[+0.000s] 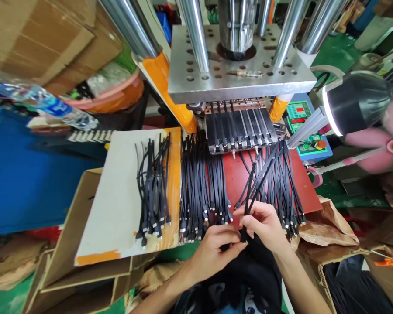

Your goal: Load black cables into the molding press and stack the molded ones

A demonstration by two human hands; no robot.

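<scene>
Flat black USB cables (250, 185) stand up between my hands, in front of the red table (232, 176). My right hand (263, 220) pinches them partway along. At their lower end, the thumb and fingers of my left hand (216, 246) are closed on them; the exact end is partly hidden by the fingers. Right of my hands lies a loose pile of similar cables (280, 179). Another row of cables (199, 179) is on the left, plugs toward me. Beyond the hands, several cables lie in the slots of a metal mould (242, 126).
Above the mould hangs a thick steel press plate (242, 89) between steel posts. A bound-looking cable bunch (153, 187) rests on a white board (114, 196) at left. A black lamp (356, 102), control box (309, 131) and pink fan (370, 148) stand right. Open cardboard boxes (63, 235) sit below.
</scene>
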